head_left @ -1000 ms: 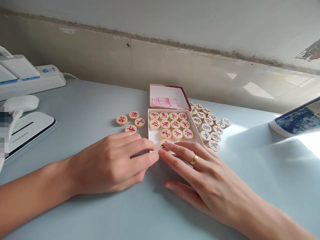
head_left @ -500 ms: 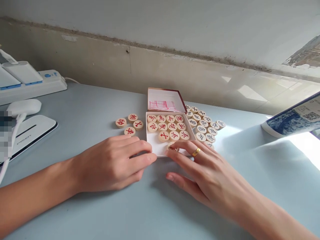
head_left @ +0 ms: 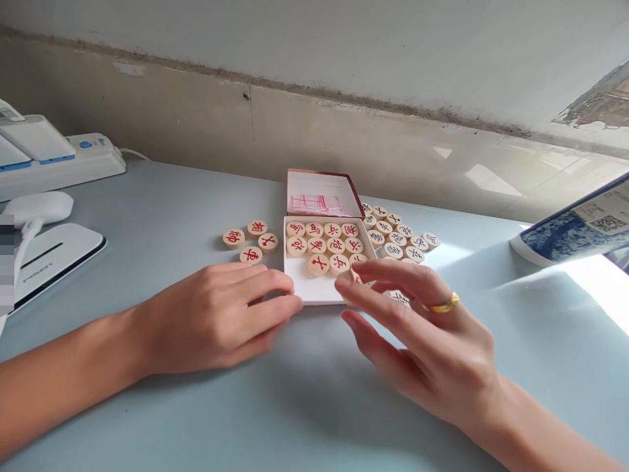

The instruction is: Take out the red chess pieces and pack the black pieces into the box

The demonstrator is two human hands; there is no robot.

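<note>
My left hand (head_left: pixel 216 318) lies at the near left corner of an open white box (head_left: pixel 314 290), its fingers bent and pressed together against the corner. Several wooden Chinese chess pieces with red characters (head_left: pixel 319 264) sit in rows inside the box. Over the box's near right part, my right hand (head_left: pixel 417 328) pinches a red-marked Chinese chess piece (head_left: pixel 355 276) between its first two fingertips; the piece is tilted on edge and partly covered. The thumb of that hand stands apart. A gold ring (head_left: pixel 443 303) is on one finger.
Left of the box lie several red-marked pieces (head_left: pixel 250 255); black-marked pieces (head_left: pixel 392 251) crowd its right side. The lid (head_left: pixel 319 187) stands up behind. A power strip (head_left: pixel 93 164) and white pad (head_left: pixel 63 259) are far left, a blue patterned container (head_left: pixel 555 236) right.
My right hand has risen and shifted right, tilting up the piece that lay near the box's front edge. My left hand has stayed at the corner. The view has shifted slightly.
</note>
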